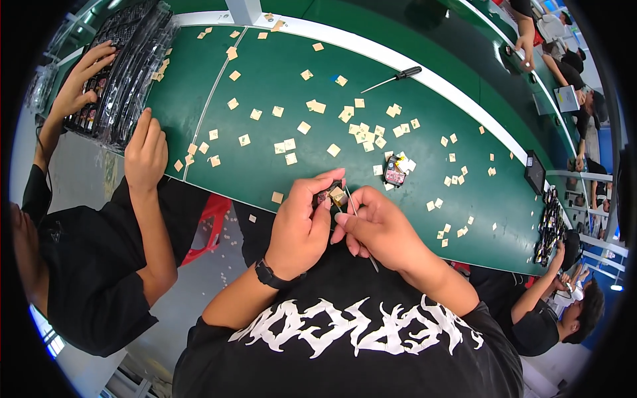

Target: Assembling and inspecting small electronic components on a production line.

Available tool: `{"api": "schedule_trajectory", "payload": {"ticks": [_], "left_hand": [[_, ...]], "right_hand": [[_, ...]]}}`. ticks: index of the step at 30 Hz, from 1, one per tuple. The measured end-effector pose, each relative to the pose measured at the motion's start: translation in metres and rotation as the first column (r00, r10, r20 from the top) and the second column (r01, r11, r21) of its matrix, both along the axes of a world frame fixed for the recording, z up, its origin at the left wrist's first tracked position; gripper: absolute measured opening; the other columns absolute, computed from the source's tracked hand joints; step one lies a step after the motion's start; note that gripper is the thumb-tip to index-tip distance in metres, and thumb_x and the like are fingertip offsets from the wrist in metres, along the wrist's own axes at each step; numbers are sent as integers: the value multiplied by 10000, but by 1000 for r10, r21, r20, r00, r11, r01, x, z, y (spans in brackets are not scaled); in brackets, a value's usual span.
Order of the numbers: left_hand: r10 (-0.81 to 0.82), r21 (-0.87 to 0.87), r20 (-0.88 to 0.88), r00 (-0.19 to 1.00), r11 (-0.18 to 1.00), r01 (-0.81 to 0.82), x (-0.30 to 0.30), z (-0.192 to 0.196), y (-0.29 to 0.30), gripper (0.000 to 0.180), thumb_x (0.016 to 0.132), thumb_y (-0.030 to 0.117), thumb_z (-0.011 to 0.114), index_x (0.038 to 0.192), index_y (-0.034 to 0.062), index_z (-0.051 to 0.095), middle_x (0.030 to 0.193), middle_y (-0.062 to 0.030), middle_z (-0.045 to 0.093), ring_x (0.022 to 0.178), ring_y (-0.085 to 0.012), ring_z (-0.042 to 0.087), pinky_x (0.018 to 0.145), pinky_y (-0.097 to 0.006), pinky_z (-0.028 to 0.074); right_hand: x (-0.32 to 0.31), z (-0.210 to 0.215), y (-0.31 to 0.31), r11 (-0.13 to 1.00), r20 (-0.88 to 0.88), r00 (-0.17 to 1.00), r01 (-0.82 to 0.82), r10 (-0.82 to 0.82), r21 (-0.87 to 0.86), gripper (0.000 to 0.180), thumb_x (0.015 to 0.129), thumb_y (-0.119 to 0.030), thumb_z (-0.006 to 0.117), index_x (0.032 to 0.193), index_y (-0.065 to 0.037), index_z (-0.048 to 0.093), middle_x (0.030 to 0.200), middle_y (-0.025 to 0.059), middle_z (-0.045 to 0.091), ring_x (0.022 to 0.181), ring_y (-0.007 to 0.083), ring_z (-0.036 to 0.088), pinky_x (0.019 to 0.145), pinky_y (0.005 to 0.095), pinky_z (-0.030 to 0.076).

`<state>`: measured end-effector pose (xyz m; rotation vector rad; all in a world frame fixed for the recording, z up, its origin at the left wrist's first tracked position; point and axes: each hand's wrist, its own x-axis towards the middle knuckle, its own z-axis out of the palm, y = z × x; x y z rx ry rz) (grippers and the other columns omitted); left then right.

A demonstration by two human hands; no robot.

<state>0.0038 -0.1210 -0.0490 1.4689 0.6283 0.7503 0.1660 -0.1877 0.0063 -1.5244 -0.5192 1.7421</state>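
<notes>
In front of my chest, my left hand [307, 222] is closed around a small black electronic unit [321, 198], partly covered by the fingers. A small beige square [337, 195] shows at the unit's face. My right hand [371, 222] is closed on slim metal tweezers [352, 199], whose tips point up beside the unit; their back end sticks out below the hand. Whether the tips touch the square I cannot tell. Just beyond my right hand, a second unit with a dark case and reddish circuit board [395, 174] lies on the green table [265, 172].
Many beige squares [361, 132] are scattered over the table. A black-handled screwdriver [398, 75] lies near the far edge. At left, another person's hands [146, 149] touch a stack of black trays [123, 79]. Dark units [551, 225] are piled at the right end, beside another person.
</notes>
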Motion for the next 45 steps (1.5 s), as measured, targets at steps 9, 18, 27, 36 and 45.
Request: {"api": "schedule_trajectory", "payload": {"ticks": [9,18,27,36,45], "left_hand": [[-37,-95,-21,999,995,35,-4,-1,3,288,1026,-103,400,1298,-8,410,1442,-256,532,1301,-286,590,1080,-384,484],[65,-442,205,977,896,33,0,6,0,285,1018,-81,424,1298,-28,423,1456,-249,513,1270,-260,601,1048,-380,523],[56,-357,196,979,934,18,0,6,-6,241,1027,-71,439,1262,-20,438,1430,-241,544,1242,-227,605,1042,-368,516],[63,-346,198,978,938,10,3,4,-11,262,1014,-115,424,1249,1,437,1375,-252,572,1192,-216,625,1013,-332,517],[-4,-276,184,983,960,55,1,1,-10,252,1015,-112,410,1235,12,426,1399,-267,549,1191,-226,629,1029,-358,504]], "right_hand": [[-8,-11,-3,987,-105,982,159,-155,30,133,1024,-47,573,982,-61,448,801,105,681,536,74,521,461,228,370],[-12,-17,-13,921,-25,954,295,-298,255,124,1034,-33,573,1036,-49,450,831,100,681,608,73,552,522,216,411],[-8,-25,-14,940,128,957,220,-259,261,121,984,-64,688,1046,7,611,821,-6,665,710,22,580,606,194,436],[-8,-19,-13,957,119,969,188,-218,221,123,988,-48,675,1062,16,600,898,32,710,745,25,604,653,184,473],[-9,-24,-14,951,311,923,144,-229,273,133,947,-76,744,871,14,682,813,0,706,714,0,557,585,196,441]]}}
